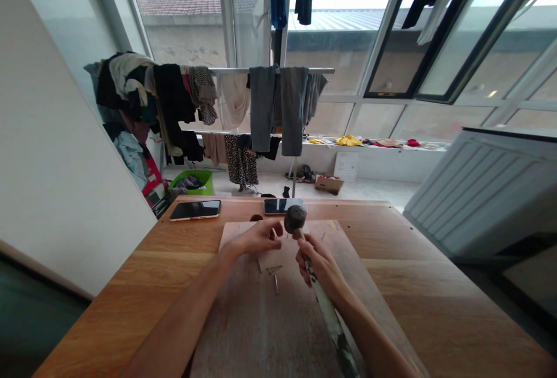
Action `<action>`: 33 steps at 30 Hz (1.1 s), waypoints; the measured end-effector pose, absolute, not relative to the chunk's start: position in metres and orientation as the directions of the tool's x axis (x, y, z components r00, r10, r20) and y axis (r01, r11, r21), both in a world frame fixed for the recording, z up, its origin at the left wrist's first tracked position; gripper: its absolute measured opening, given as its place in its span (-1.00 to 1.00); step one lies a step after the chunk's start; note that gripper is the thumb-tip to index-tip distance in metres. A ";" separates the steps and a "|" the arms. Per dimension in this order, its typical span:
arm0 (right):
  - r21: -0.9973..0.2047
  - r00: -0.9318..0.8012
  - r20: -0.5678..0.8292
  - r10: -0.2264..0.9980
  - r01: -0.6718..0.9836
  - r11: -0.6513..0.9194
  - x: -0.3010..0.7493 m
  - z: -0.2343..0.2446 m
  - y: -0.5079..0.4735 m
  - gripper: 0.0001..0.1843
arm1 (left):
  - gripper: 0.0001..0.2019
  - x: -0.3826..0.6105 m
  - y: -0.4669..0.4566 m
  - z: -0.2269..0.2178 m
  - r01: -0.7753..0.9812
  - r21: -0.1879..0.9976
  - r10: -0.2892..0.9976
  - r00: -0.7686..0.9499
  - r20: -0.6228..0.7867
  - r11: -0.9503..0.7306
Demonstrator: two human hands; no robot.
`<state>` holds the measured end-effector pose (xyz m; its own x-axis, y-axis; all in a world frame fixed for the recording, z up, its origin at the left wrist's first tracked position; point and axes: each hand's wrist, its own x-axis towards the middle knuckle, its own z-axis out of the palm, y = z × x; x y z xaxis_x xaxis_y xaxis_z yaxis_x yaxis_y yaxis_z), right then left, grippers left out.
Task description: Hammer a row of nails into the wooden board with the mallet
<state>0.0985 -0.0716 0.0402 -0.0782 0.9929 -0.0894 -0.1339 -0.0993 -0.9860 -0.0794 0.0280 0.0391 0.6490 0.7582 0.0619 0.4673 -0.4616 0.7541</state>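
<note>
My right hand (pixel 317 259) is wrapped round the handle of a hammer (pixel 295 219), gripping it close below the dark, blunt head. The long, paint-worn handle slopes back toward me. Left of the hammer head, my left hand (pixel 262 236) hovers over the board with curled fingers and a gap between thumb and fingertips; I see nothing in it. Beneath both hands is a flat wooden board (pixel 243 320). Several loose nails (pixel 276 284) lie on it, nearer me than my left hand. A thin nail (pixel 323 236) appears to stand near the board's far right.
The board lies on a wooden table (pixel 143 285). Along the far edge are a phone (pixel 195 210), a second phone (pixel 276 206) and a small brown round thing (pixel 256 217). Beyond stand a laundry rack (pixel 226 71), a green basket (pixel 208 182) and a cardboard box (pixel 329 184).
</note>
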 end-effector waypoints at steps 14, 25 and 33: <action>-0.981 -0.038 -0.086 0.996 -0.169 -0.091 0.102 0.037 -0.069 -0.52 | -0.85 -0.072 0.002 0.067 0.599 0.492 0.645 0.758 -0.097 -0.632; -0.983 -0.029 -0.096 0.995 -0.156 -0.099 0.101 0.038 -0.070 -0.53 | -0.88 -0.090 0.032 0.048 0.570 0.585 0.769 0.620 0.155 -0.577; -0.983 -0.038 -0.096 0.995 -0.157 -0.101 0.099 0.040 -0.070 -0.52 | -0.86 -0.083 0.033 0.036 0.487 0.651 0.758 0.615 0.217 -0.582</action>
